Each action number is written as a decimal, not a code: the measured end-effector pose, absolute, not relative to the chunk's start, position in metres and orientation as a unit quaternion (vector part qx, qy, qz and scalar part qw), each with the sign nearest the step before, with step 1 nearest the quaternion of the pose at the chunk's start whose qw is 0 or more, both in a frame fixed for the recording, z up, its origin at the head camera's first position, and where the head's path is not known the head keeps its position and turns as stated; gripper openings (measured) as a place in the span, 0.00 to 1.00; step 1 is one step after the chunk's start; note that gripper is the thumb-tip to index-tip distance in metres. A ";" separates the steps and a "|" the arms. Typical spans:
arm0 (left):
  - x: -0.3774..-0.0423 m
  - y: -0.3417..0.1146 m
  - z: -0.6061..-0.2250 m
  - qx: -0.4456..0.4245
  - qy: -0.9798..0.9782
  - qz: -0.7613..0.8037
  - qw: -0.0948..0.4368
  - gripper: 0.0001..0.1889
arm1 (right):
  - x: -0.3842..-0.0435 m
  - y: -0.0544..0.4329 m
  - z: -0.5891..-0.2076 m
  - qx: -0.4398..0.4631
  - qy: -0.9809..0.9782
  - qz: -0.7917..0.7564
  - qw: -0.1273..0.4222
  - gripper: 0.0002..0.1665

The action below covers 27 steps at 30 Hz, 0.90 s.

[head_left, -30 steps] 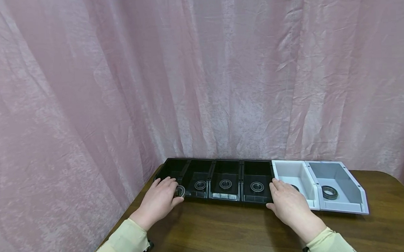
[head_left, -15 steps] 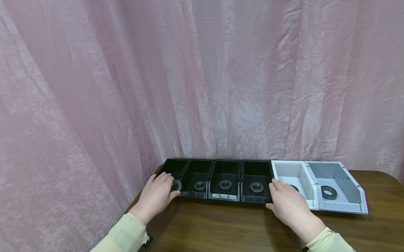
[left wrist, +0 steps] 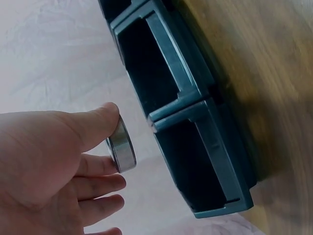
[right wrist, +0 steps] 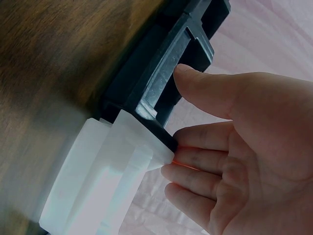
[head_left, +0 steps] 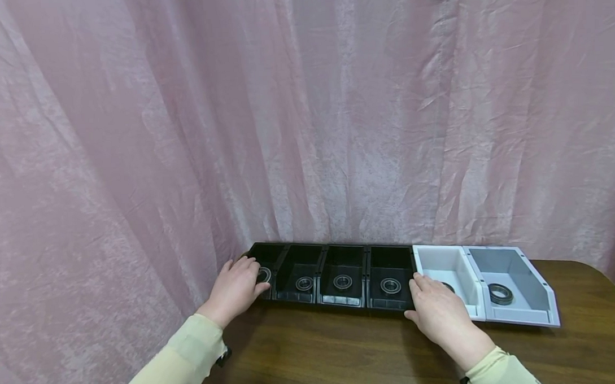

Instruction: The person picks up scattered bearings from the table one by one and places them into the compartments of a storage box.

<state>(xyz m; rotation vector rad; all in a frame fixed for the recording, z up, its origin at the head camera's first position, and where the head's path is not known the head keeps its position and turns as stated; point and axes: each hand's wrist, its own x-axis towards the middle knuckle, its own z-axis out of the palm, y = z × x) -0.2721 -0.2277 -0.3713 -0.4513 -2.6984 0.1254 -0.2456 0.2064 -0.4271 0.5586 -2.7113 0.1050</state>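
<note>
My left hand (head_left: 233,292) pinches a ball bearing (left wrist: 123,147) between thumb and finger, over the front of the leftmost black bin (head_left: 265,251). In the left wrist view the bearing is held apart from the bins, its other fingers loosely bent. My right hand (head_left: 439,309) lies with extended fingers at the wall between the rightmost black bin (head_left: 391,254) and the white bin (head_left: 437,254). Its thumb is by the black bin's front rim in the right wrist view. Single bearings lie in the other black bins, such as this bearing (head_left: 390,285).
A light grey bin (head_left: 498,259) ends the row at the right, with a larger dark bearing (head_left: 501,294) inside. Another bearing (head_left: 448,286) in the white bin is partly hidden by my right hand. The bins stand on a wooden table (head_left: 333,349) before a pink curtain (head_left: 336,129).
My left hand has moved left and slightly away from me, carrying the bearing toward the leftmost bin's middle. The right hand has stayed in place.
</note>
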 end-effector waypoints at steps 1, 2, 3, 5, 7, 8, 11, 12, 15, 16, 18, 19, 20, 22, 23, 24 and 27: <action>-0.274 -0.228 -0.371 -0.160 -0.966 0.044 0.200 0.24 | -0.246 0.206 -0.427 0.198 -0.962 0.038 0.184 0.40; -0.276 -0.230 -0.371 -0.159 -0.965 0.045 0.201 0.24 | -0.246 0.206 -0.427 0.197 -0.962 0.038 0.184 0.40; -0.278 -0.230 -0.371 -0.159 -0.965 0.047 0.203 0.24 | -0.246 0.206 -0.427 0.197 -0.962 0.038 0.184 0.40; -0.281 -0.233 -0.372 -0.156 -0.965 0.050 0.204 0.25 | -0.245 0.206 -0.427 0.196 -0.963 0.039 0.181 0.40; -0.284 -0.235 -0.372 -0.152 -0.966 0.050 0.202 0.25 | -0.245 0.206 -0.427 0.195 -0.964 0.041 0.178 0.40; -0.285 -0.235 -0.372 -0.151 -0.967 0.050 0.201 0.25 | -0.245 0.206 -0.427 0.194 -0.964 0.041 0.176 0.40; -0.288 -0.236 -0.371 -0.147 -0.968 0.047 0.199 0.24 | -0.244 0.206 -0.426 0.194 -0.965 0.043 0.174 0.40; -0.289 -0.237 -0.371 -0.146 -0.968 0.047 0.200 0.24 | -0.244 0.206 -0.426 0.194 -0.965 0.043 0.174 0.40; -0.292 -0.239 -0.372 -0.141 -0.968 0.050 0.201 0.22 | -0.244 0.206 -0.427 0.194 -0.964 0.047 0.177 0.40; -0.293 -0.239 -0.372 -0.140 -0.968 0.052 0.201 0.22 | -0.244 0.206 -0.428 0.195 -0.963 0.048 0.178 0.40; -0.296 -0.240 -0.373 -0.136 -0.969 0.055 0.199 0.22 | -0.245 0.206 -0.429 0.196 -0.963 0.050 0.179 0.40; -0.297 -0.241 -0.374 -0.134 -0.969 0.057 0.198 0.22 | -0.245 0.206 -0.430 0.196 -0.963 0.050 0.179 0.40; -0.297 -0.242 -0.374 -0.132 -0.970 0.059 0.196 0.22 | -0.245 0.205 -0.430 0.197 -0.963 0.051 0.178 0.40; -0.299 -0.243 -0.375 -0.129 -0.971 0.060 0.193 0.22 | -0.245 0.205 -0.431 0.197 -0.963 0.050 0.178 0.40; -0.299 -0.243 -0.375 -0.128 -0.971 0.060 0.191 0.22 | -0.245 0.205 -0.431 0.196 -0.963 0.050 0.177 0.40; -0.300 -0.243 -0.376 -0.127 -0.972 0.060 0.191 0.22 | -0.245 0.205 -0.431 0.196 -0.963 0.050 0.177 0.40; -0.302 -0.244 -0.376 -0.123 -0.973 0.056 0.186 0.21 | -0.245 0.205 -0.430 0.196 -0.963 0.051 0.177 0.40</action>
